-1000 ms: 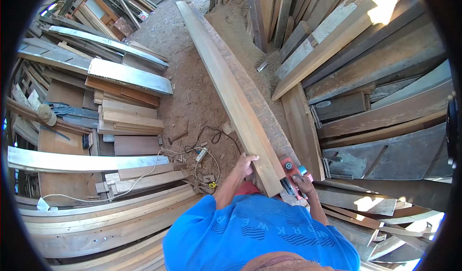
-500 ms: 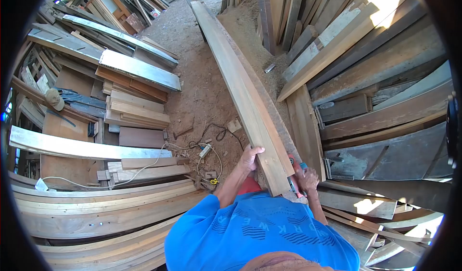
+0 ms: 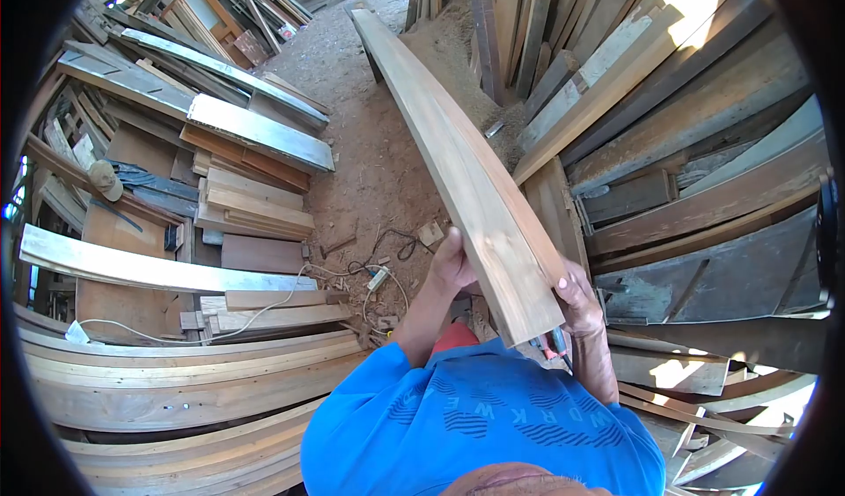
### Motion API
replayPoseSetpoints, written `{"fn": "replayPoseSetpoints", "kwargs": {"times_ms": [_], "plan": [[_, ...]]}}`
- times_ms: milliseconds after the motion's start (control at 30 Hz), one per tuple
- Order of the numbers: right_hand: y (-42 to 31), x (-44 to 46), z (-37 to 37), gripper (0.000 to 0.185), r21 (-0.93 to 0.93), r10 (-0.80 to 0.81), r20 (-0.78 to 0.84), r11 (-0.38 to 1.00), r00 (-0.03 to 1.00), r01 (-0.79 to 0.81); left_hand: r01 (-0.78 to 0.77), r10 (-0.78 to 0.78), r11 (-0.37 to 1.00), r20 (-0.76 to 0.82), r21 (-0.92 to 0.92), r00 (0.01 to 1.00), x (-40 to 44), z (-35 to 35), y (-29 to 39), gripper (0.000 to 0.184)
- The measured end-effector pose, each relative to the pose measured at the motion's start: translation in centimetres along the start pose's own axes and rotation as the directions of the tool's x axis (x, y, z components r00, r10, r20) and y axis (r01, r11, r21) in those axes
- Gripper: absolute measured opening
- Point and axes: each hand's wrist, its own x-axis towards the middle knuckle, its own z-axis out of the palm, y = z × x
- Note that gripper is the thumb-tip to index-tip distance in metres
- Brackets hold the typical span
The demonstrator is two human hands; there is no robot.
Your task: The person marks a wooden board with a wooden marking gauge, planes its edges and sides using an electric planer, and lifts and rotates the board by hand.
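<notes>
A long pale plank point(image 3: 440, 148) runs from just in front of my chest to a far support on the ground, its near end raised. My left hand point(image 3: 452, 265) is closed around its left edge, thumb up along the side. On the right edge, a reddish strip of the wood, my right hand point(image 3: 581, 301) has its fingers closed with the thumb near the top. Below the near end, a red-and-blue tool point(image 3: 554, 345) shows partly, the rest hidden by the plank and my right arm.
Stacked boards point(image 3: 255, 205) lie along the left side. Leaning planks and thick beams point(image 3: 678, 144) crowd the right. On the dirt floor are a power strip point(image 3: 377, 279), a looping cord and wood scraps. A stack of long boards point(image 3: 176, 382) is at the lower left.
My right hand has left the red-and-blue tool and taken hold of the plank's right edge. The plank's near end has risen and shifted right; my left hand has moved slightly up with it.
</notes>
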Motion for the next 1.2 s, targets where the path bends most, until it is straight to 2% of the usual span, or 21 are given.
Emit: {"fn": "replayPoseSetpoints", "kwargs": {"times_ms": [67, 133, 267, 333, 400, 433, 467, 567, 667, 733, 800, 833, 900, 933, 1000, 1067, 1100, 1167, 1200], "plan": [[-2.6, 0.9, 3.2, 0.082, 0.006, -0.092, 0.083, 0.996, 0.992, 0.092, -0.056, 0.063, 0.996, 0.093, -0.069, 0.994, 1.0, 1.4, 1.3, 0.095], [-5.0, 1.5, 6.2, 0.073, -0.047, -0.139, 0.035, 0.989, 0.990, 0.141, -0.158, 0.155, 0.985, 0.046, 0.066, 0.987, 2.8, 4.8, 3.7, 0.106], [-7.5, 3.8, 9.4, 0.054, -0.156, -0.227, -0.140, 0.966, 0.964, 0.205, -0.232, 0.233, 0.972, 0.023, -0.018, 0.972, 5.5, 10.5, 8.6, 0.100], [-7.4, 5.1, 8.8, 0.035, -0.520, -0.476, 0.008, 0.749, 0.880, 0.410, -0.227, 0.231, 0.968, 0.035, -0.108, 0.972, 6.8, 11.8, 10.5, 0.096], [-7.5, 5.8, 9.0, 0.026, -0.386, -0.519, 0.036, 0.781, 0.854, 0.491, -0.178, 0.204, 0.967, 0.133, -0.185, 0.970, 7.1, 13.1, 11.4, 0.091], [-7.9, 5.9, 10.2, 0.025, -0.064, -0.450, -0.021, 0.892, 0.893, 0.448, -0.180, 0.212, 0.963, 0.153, -0.202, 0.965, 7.3, 13.1, 11.6, 0.091], [-8.4, 6.0, 11.2, 0.025, 0.268, -0.364, -0.050, 0.892, 0.930, 0.364, -0.178, 0.217, 0.959, 0.172, -0.220, 0.961, 7.5, 13.0, 11.7, 0.091], [-10.4, 5.7, 12.8, 0.024, 0.183, -0.369, 0.127, 0.921, 0.921, 0.344, -0.237, 0.250, 0.959, 0.069, -0.157, 0.966, 7.3, 13.3, 11.6, 0.090], [-10.8, 5.4, 13.5, 0.023, 0.214, -0.329, 0.077, 0.927, 0.941, 0.306, -0.271, 0.275, 0.957, 0.023, -0.105, 0.961, 6.8, 14.0, 11.8, 0.088], [-10.8, 5.4, 13.9, 0.023, 0.213, -0.343, 0.071, 0.922, 0.937, 0.322, -0.263, 0.270, 0.955, 0.033, -0.135, 0.962, 6.8, 13.9, 12.1, 0.088], [-10.7, 5.6, 13.7, 0.030, 0.186, -0.365, 0.088, 0.920, 0.927, 0.345, -0.172, 0.221, 0.937, 0.135, -0.303, 0.966, 6.9, 13.4, 12.3, 0.085], [-10.4, 5.9, 13.3, 0.038, 0.160, -0.380, 0.108, 0.919, 0.919, 0.361, -0.068, 0.188, 0.895, 0.236, -0.441, 0.953, 6.9, 12.8, 12.4, 0.083], [-9.5, 6.6, 11.6, 0.045, 0.219, -0.395, 0.167, 0.908, 0.903, 0.357, -0.044, 0.177, 0.892, 0.258, -0.449, 0.950, 7.1, 11.6, 12.7, 0.082], [-8.8, 7.0, 10.5, 0.046, 0.302, -0.399, 0.205, 0.894, 0.894, 0.330, -0.127, 0.193, 0.937, 0.177, -0.325, 0.965, 7.1, 11.5, 13.1, 0.084], [-8.3, 6.6, 9.4, 0.048, 0.214, -0.353, 0.191, 0.926, 0.916, 0.312, -0.171, 0.183, 0.972, 0.061, -0.158, 0.981, 6.5, 11.8, 13.6, 0.087], [-9.0, 4.3, 10.2, 0.053, -0.136, -0.270, 0.065, 0.951, 0.961, 0.276, -0.119, 0.118, 0.987, -0.015, -0.105, 0.993, 5.1, 14.6, 14.0, 0.087], [-7.4, 4.1, 7.8, 0.067, -0.164, -0.199, 0.110, 0.963, 0.974, 0.215, -0.039, 0.040, 0.991, 0.004, -0.130, 0.999, 5.2, 13.3, 14.1, 0.076], [-4.3, 2.2, 5.6, 0.078, -0.183, -0.108, 0.089, 0.975, 0.990, 0.123, 0.013, 0.031, 0.987, -0.268, 0.160, 0.963, 4.2, 11.4, 11.9, 0.067], [-2.9, 1.3, 4.8, 0.081, -0.181, -0.063, 0.069, 0.981, 0.996, 0.075, 0.075, 0.052, 0.954, -0.402, 0.292, 0.914, 3.3, 10.1, 10.2, 0.063]]}}
